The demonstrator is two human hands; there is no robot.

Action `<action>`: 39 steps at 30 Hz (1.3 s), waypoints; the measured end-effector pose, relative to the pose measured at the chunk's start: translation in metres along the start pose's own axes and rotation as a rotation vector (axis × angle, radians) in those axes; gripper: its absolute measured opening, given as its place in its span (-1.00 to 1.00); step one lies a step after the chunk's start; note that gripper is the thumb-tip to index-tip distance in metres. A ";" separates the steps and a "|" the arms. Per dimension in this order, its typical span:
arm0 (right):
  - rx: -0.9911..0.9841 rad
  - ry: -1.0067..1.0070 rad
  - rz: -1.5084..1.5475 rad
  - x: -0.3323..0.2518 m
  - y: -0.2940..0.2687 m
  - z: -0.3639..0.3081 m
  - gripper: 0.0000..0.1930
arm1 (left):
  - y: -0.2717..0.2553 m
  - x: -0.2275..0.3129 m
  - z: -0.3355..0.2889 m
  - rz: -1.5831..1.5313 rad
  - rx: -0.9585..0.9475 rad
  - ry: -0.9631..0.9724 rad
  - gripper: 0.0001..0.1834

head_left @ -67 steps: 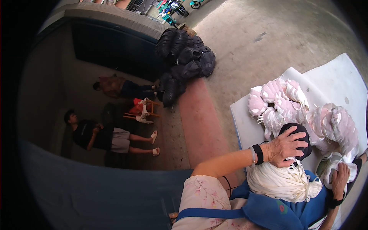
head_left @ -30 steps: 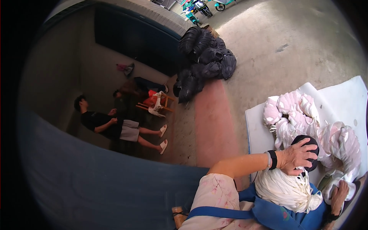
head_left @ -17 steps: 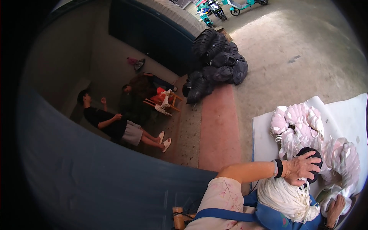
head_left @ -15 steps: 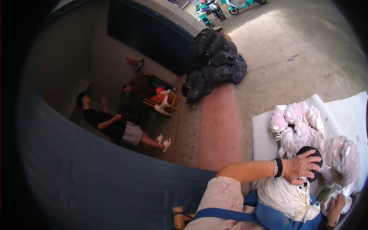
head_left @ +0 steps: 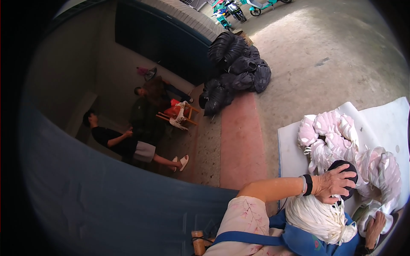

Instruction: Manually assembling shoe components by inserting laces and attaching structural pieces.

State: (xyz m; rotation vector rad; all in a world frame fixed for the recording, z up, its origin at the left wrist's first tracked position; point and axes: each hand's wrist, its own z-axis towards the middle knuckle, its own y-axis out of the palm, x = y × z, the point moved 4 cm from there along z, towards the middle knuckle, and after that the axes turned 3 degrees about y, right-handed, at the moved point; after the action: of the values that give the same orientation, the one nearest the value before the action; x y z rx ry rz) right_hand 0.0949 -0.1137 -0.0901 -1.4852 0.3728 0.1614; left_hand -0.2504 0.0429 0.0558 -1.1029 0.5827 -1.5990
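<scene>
I have the left hand (head_left: 335, 183) spread over a black rounded thing (head_left: 339, 163) at right; I'd guess it light, best cupped from above. The right hand (head_left: 375, 230) rests on a white bundle (head_left: 368, 221), grip unclear. Soft-looking pale strips (head_left: 314, 215) crowd it nearside, pink bundles (head_left: 328, 123) farside; black sacks (head_left: 243, 66) lie farther left.

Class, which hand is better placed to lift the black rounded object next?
Probably the left hand: it lies spread over the black rounded object, while the right hand rests on a white item.
</scene>
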 end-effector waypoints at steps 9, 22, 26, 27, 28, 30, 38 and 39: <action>0.012 -0.016 -0.002 -0.001 -0.002 -0.001 -0.62 | -0.001 0.000 0.000 -0.008 0.003 -0.003 -0.53; -0.015 -0.021 0.003 0.009 0.005 -0.003 -0.61 | -0.002 0.000 0.001 -0.013 0.033 -0.002 -0.58; -0.224 0.093 0.006 -0.004 -0.007 0.006 -0.54 | -0.007 0.002 0.002 -0.020 0.010 -0.022 -0.58; -0.222 0.103 0.000 -0.008 -0.011 0.008 -0.54 | -0.007 0.002 0.002 -0.028 0.012 -0.013 -0.58; -0.217 0.112 0.006 -0.014 -0.013 0.010 -0.54 | -0.006 0.001 0.001 -0.022 0.014 -0.017 -0.58; -0.209 0.127 0.007 -0.014 -0.015 0.007 -0.54 | -0.005 0.001 0.001 -0.018 0.019 -0.014 -0.58; -0.200 0.149 -0.035 -0.021 -0.048 -0.011 -0.48 | -0.002 0.001 -0.003 -0.038 0.005 -0.012 -0.60; -0.202 0.157 -0.039 -0.032 -0.061 -0.011 -0.48 | -0.003 0.001 -0.002 -0.049 -0.016 -0.027 -0.61</action>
State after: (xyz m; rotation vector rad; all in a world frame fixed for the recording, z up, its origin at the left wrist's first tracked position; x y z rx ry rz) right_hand 0.0840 -0.1258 -0.0220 -1.7088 0.4647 0.0519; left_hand -0.2538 0.0426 0.0573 -1.1572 0.5555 -1.6210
